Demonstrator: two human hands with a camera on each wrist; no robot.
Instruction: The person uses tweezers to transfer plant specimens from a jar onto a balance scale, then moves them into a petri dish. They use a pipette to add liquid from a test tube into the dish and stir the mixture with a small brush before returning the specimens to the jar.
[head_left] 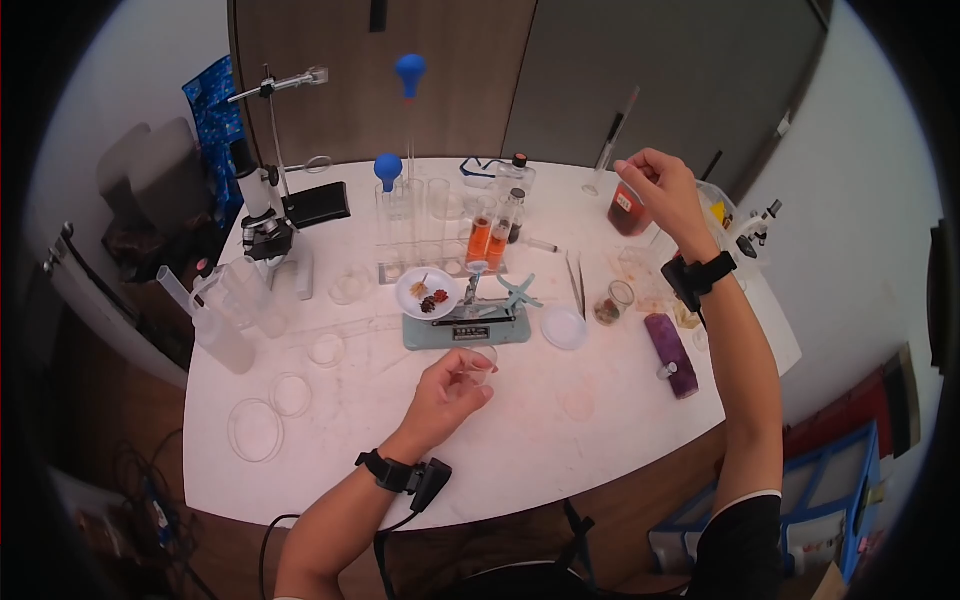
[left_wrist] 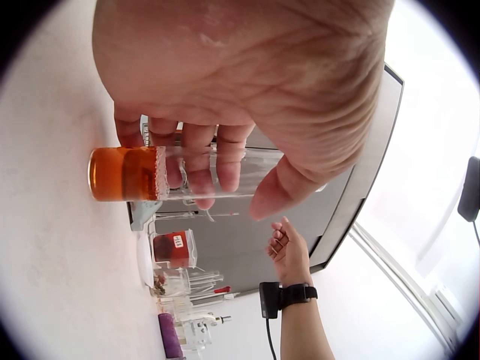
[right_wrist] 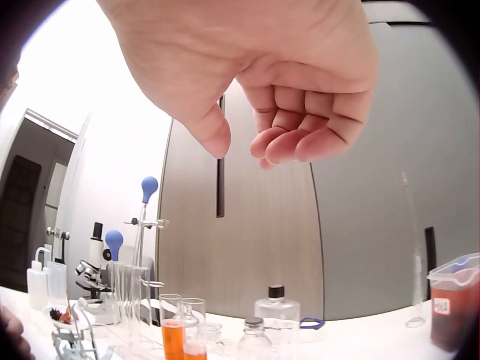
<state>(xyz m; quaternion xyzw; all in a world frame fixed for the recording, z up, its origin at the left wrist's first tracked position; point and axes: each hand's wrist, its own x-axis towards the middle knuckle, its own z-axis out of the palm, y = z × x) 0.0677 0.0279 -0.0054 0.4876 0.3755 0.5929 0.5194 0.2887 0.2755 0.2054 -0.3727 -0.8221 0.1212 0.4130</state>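
Note:
My left hand is curled round a clear glass tube, whose rim shows by the fingertips in the head view. In the left wrist view this glass tube holds orange liquid with foam on top, and fingers show through its wall. Just beyond stands a green two-pan balance, with small brown and red pieces on its left white dish. My right hand is raised near the red-filled plastic container. Its fingers bend loosely, thumb apart, with nothing between them in the right wrist view.
Behind the balance, a rack and two orange-filled glass tubes stand near bottles. A microscope is at the left, above several petri dishes. A white dish, a small jar and a purple case lie to the right.

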